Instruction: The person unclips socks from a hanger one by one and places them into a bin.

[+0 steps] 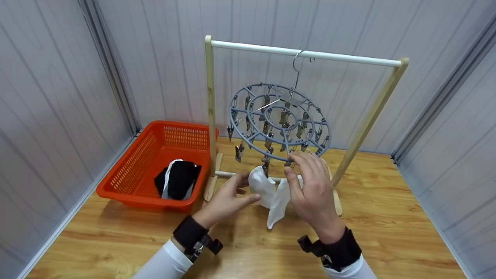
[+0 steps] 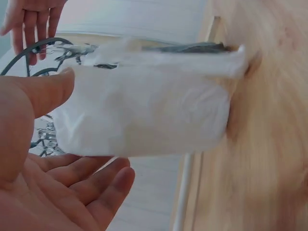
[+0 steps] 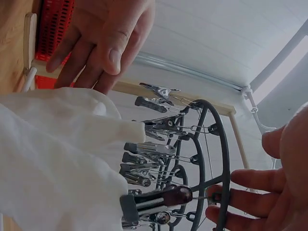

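Sock (image 1: 271,193) clipped on round hanger (image 1: 279,124); both grips wide, empty; orange basket (image 1: 155,166) left.

Two white socks (image 1: 271,192) hang just between the two hands, left hand (image 1: 228,197) and right hand (image 1: 312,190). One round clip hanger (image 1: 279,122) hangs above them on one rack (image 1: 211,108). One orange basket (image 1: 128,174) sits left of the left hand, holding one dark bundle (image 1: 178,180).

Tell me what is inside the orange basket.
In the orange basket lies a pile of black fabric with a white piece showing along its edge. Whatever lies beneath the pile is covered, and the near wall hides the floor just behind it.
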{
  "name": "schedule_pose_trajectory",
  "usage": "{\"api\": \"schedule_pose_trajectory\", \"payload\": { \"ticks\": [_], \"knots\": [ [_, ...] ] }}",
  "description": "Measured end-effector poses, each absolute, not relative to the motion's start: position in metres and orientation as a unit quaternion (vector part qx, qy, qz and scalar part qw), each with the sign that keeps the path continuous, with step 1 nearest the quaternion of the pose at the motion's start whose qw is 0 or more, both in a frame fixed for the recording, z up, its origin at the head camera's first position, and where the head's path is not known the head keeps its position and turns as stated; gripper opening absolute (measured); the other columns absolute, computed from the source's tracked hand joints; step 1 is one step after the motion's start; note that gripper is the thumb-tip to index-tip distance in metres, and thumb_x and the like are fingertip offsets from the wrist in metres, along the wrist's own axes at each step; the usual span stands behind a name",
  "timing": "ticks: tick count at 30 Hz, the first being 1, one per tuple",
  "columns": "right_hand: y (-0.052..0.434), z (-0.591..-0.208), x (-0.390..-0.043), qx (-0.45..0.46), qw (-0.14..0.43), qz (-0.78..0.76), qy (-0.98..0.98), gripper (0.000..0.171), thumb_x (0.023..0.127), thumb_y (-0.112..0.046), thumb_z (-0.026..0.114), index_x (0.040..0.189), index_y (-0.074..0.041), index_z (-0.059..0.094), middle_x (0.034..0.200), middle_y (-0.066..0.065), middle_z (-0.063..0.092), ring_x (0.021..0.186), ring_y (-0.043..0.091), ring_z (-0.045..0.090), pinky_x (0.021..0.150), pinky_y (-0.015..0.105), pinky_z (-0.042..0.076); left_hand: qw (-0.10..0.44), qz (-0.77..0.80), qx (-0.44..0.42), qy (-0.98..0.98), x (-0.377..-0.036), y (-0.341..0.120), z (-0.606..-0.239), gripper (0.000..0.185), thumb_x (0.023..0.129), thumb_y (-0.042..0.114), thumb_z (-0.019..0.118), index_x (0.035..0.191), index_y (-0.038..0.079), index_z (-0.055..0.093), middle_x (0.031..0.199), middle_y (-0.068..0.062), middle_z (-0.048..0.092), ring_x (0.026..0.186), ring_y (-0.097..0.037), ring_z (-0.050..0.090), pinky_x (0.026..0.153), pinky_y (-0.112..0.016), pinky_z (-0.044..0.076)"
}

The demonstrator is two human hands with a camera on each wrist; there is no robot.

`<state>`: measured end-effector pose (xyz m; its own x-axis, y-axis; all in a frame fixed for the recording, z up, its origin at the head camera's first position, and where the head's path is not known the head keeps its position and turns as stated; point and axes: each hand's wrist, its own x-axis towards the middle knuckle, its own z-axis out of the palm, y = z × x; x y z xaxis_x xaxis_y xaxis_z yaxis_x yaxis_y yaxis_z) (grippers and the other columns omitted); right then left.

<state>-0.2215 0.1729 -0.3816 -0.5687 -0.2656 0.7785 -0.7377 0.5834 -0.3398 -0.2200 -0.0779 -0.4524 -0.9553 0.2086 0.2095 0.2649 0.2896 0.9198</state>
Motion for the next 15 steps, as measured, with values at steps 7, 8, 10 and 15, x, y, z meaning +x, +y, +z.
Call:
{"api": "schedule_pose_trajectory", "payload": {
  "ticks": [7, 8, 10, 15],
  "knots": [
    [0.1705, -0.3819, -0.22, 0.326, 0.349, 0.349, -0.807, 0.033, 0.11, -0.012, 0.069, 0.14, 0.003, 0.07, 0.145, 0.02, 0.069, 0.143, 0.042, 0.058, 0.125, 0.058, 0.037, 0.012, -0.639, -0.118, -0.76, -0.2203, -0.076, -0.4527, 0.077, 0.095, 0.019, 0.091, 0.155, -0.008, 0.05, 0.137, -0.02, 0.073, 0.121, -0.031, 0.07, 0.102, -0.046, 0.059],
    [0.1703, -0.3817, -0.2197, 0.327, 0.349, 0.35, -0.805, 0.033, 0.11, -0.012, 0.069, 0.14, 0.002, 0.07, 0.145, 0.019, 0.069, 0.143, 0.042, 0.058, 0.124, 0.057, 0.038, 0.011, -0.641, -0.114, -0.759, -0.2204, -0.0758, -0.4528, 0.076, 0.095, 0.018, 0.092, 0.153, -0.008, 0.052, 0.135, -0.019, 0.073, 0.118, -0.03, 0.07, 0.099, -0.043, 0.06],
    [0.1703, -0.3816, -0.2189, 0.33, 0.349, 0.353, -0.803, 0.033, 0.11, -0.012, 0.069, 0.14, 0.002, 0.071, 0.145, 0.018, 0.069, 0.144, 0.039, 0.058, 0.124, 0.055, 0.038, 0.013, -0.644, -0.112, -0.757, -0.2203, -0.0755, -0.4531, 0.07, 0.093, 0.014, 0.092, 0.149, -0.008, 0.055, 0.131, -0.018, 0.073, 0.115, -0.028, 0.071, 0.096, -0.04, 0.061],
    [0.17, -0.3805, -0.2173, 0.354, 0.382, 0.368, -0.77, 0.029, 0.108, -0.012, 0.071, 0.133, 0.002, 0.075, 0.139, 0.016, 0.072, 0.136, 0.036, 0.062, 0.121, 0.047, 0.041, 0.021, -0.638, -0.122, -0.76, -0.2204, -0.0745, -0.4536, 0.055, 0.092, 0.008, 0.091, 0.138, -0.008, 0.065, 0.124, -0.018, 0.075, 0.108, -0.026, 0.073, 0.091, -0.039, 0.062]
  ]
}}
